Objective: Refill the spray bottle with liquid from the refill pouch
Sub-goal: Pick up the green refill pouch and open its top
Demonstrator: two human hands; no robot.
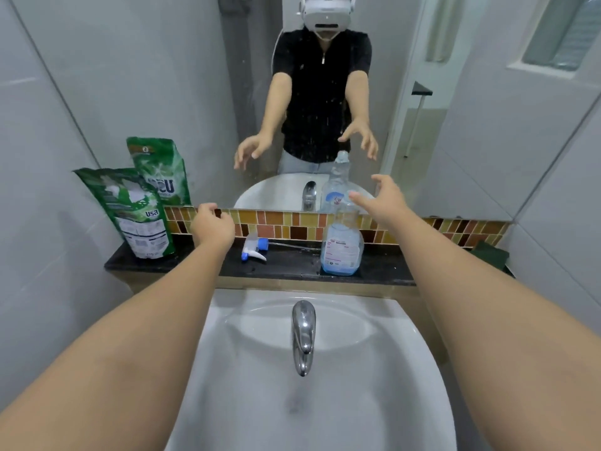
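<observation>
A clear spray bottle stands upright on the dark shelf behind the sink, with no top on its neck and a little blue liquid at the bottom. Its white and blue trigger head lies on the shelf to the left of it. A green refill pouch leans upright against the wall at the shelf's left end. My left hand hovers between the pouch and the trigger head, fingers loosely curled, holding nothing. My right hand is spread open just above and right of the bottle's neck, not touching it.
A white basin with a chrome tap lies below the shelf. A mirror above a band of brown mosaic tiles reflects the person, the pouch and the bottle. A dark green cloth sits at the shelf's right end.
</observation>
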